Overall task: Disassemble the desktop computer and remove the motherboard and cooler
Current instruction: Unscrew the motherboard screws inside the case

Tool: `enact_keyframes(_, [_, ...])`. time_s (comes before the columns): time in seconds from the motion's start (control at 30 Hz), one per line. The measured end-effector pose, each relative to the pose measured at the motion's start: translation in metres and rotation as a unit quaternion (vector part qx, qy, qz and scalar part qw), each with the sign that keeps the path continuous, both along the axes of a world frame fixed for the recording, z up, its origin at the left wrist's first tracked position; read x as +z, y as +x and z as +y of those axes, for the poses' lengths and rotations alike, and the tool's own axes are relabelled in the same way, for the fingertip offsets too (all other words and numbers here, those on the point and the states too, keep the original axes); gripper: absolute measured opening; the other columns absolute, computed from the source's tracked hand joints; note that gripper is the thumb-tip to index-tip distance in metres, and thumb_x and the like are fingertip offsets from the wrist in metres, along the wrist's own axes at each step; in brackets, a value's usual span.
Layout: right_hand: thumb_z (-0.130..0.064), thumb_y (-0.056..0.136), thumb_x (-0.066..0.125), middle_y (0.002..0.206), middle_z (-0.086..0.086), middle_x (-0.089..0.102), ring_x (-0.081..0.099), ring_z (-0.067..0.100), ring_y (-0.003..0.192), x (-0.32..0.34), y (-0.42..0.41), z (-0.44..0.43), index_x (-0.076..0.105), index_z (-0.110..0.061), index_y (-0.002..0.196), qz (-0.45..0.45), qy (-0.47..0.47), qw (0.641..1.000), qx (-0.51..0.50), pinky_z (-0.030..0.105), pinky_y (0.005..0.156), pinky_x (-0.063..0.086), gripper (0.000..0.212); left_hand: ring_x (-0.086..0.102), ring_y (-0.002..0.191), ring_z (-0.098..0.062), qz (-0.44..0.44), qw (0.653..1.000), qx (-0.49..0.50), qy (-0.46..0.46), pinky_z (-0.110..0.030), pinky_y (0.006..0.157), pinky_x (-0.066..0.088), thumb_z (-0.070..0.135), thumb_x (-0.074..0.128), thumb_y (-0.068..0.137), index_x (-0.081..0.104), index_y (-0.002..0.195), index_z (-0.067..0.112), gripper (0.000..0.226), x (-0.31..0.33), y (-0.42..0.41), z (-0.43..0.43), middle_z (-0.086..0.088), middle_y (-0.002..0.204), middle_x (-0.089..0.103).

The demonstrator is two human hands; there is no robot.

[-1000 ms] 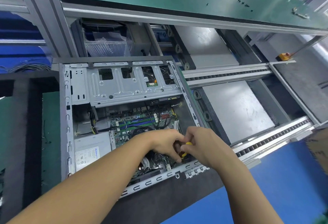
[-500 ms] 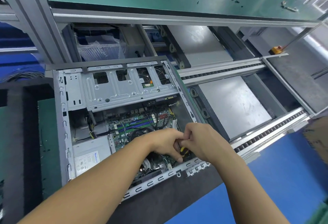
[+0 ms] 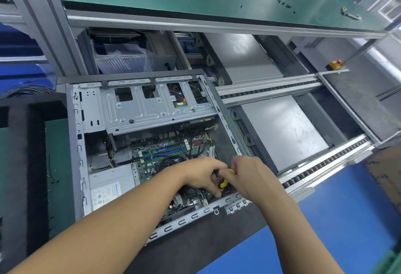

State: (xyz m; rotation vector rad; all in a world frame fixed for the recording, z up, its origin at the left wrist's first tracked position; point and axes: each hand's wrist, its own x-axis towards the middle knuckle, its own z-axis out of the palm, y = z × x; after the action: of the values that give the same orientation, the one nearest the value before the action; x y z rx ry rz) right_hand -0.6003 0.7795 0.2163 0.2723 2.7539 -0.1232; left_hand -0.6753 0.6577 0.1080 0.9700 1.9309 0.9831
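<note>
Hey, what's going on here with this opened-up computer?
A person is working inside an open computer case lying on its side. The left hand and right hand meet at the case's near right corner. Both grip a yellow-handled tool, probably a screwdriver, over the motherboard. The motherboard is not yet out, nor is the cooler, which is partly hidden behind the left hand. The power supply sits at the left.

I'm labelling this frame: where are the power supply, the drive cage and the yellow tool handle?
power supply [image 3: 112, 175]: head view, bare metal top above its label.
drive cage [image 3: 152, 111]: head view, flat sheet-metal face.
yellow tool handle [image 3: 223, 184]: head view, its lower yellow end.
</note>
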Motion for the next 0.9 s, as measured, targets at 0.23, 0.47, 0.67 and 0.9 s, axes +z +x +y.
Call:
enact_keyframes(0.23, [-0.022,0.09,0.062,0.096,-0.006,0.059,0.058,0.018,0.084,0.012,-0.002,0.004,0.061,-0.027,0.099,-0.055,-0.103,0.993,0.026,0.032,0.066,0.048,0.011,0.056,0.066,-0.003,0.025,1.0,-0.008,-0.016,-0.024,0.062,0.045,0.028,0.086,0.075,0.061,0.085,0.02,0.029,0.003,0.002,0.002,0.013,0.072,0.06])
enact_keyframes(0.47, [-0.044,0.086,0.07,0.09,0.002,0.061,0.059,0.024,0.08,0.001,-0.004,-0.005,0.054,-0.018,0.093,-0.01,-0.055,0.998,-0.032,0.028,0.052,0.036,0.031,0.063,0.094,-0.02,0.047,0.999,-0.006,0.002,-0.039,0.081,0.051,0.03,0.088,0.071,0.062,0.102,0.015,0.043,0.004,0.005,0.002,-0.001,0.1,0.069])
enact_keyframes(0.67, [-0.016,0.089,0.064,0.105,-0.005,0.053,0.049,0.015,0.086,0.003,-0.002,0.003,0.059,-0.033,0.094,-0.02,-0.094,0.995,0.027,0.011,0.054,0.026,0.019,0.056,0.064,0.008,0.038,0.999,-0.01,-0.031,-0.017,0.059,0.04,0.027,0.084,0.078,0.058,0.078,0.027,0.025,-0.003,-0.001,0.0,0.016,0.071,0.06])
enact_keyframes(0.9, [-0.041,0.086,0.071,0.094,0.0,0.057,0.057,0.022,0.083,0.003,-0.006,-0.002,0.054,-0.02,0.095,-0.003,-0.062,0.998,-0.023,0.03,0.055,0.034,0.029,0.066,0.09,-0.019,0.042,0.999,0.005,-0.011,-0.037,0.081,0.052,0.03,0.087,0.072,0.064,0.101,0.015,0.04,0.002,0.005,0.005,-0.002,0.096,0.071])
